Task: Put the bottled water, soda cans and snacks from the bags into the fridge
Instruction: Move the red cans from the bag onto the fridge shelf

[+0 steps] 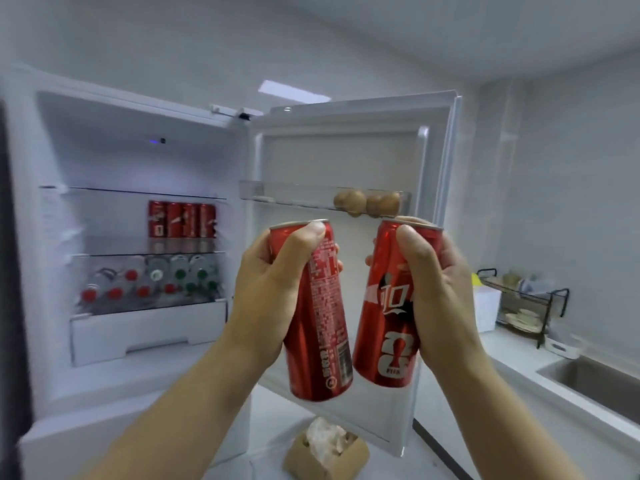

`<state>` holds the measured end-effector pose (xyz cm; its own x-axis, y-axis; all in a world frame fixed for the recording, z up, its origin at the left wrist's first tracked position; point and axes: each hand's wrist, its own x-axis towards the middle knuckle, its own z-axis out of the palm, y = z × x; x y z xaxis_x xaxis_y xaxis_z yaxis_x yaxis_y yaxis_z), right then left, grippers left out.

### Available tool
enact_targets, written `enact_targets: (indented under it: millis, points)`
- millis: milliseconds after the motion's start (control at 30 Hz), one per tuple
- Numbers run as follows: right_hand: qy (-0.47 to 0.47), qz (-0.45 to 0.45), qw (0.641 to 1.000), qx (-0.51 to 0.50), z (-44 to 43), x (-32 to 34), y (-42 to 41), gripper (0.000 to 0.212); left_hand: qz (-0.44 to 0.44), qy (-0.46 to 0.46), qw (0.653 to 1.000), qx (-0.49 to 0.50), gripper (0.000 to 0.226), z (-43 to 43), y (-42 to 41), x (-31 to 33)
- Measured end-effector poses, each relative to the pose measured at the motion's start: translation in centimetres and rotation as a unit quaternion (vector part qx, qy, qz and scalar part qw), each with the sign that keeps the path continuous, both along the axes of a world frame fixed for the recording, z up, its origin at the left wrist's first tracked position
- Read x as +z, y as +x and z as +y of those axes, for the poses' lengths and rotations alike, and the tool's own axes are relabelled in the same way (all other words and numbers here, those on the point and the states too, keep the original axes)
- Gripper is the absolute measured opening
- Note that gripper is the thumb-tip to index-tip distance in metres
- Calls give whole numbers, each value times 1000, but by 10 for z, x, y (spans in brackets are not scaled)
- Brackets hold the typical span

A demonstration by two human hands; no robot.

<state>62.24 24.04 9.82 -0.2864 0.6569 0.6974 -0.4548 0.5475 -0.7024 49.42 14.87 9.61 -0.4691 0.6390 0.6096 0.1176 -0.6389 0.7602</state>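
Note:
My left hand [277, 282] grips a tall red soda can [320, 337], held upright in front of the open fridge [131, 161]. My right hand [436, 282] grips a second red soda can [384, 327] beside it. On the fridge's middle shelf stands a row of several red cans [182, 220]. Below them, several water bottles [152, 282] with red, white and green caps lie on the lower shelf. A brown paper bag [325, 452] with something pale inside stands on the floor below the cans.
The fridge door [381, 140] hangs open to the right, with brown round items [367, 202] in its upper bin. A counter [519, 368] runs along the right with a sink [595, 382], a dish rack [526, 303] and a white box [486, 310].

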Motion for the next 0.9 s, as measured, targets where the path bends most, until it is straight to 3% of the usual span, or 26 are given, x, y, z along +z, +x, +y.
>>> enact_targets:
  millis: [300, 433, 533, 700, 900]
  points:
    - [-11, -19, 992, 128, 22, -22, -102, 51, -20, -32, 983, 179, 50, -20, -57, -12]
    - [-21, -24, 983, 183, 16, -30, -148, 29, -26, -36, 972, 231, 45, -35, -92, -15]
    - [-22, -30, 980, 197, 13, -35, -183, 32, -29, -39, 962, 268, 43, -41, -123, -20]
    - [-23, -24, 977, 211, 7, -36, -247, 30, -26, -41, 958, 283, 42, -51, -183, -26]
    - [-21, -24, 978, 204, -3, -25, -330, 43, -25, -29, 960, 279, 42, -61, -269, -15]
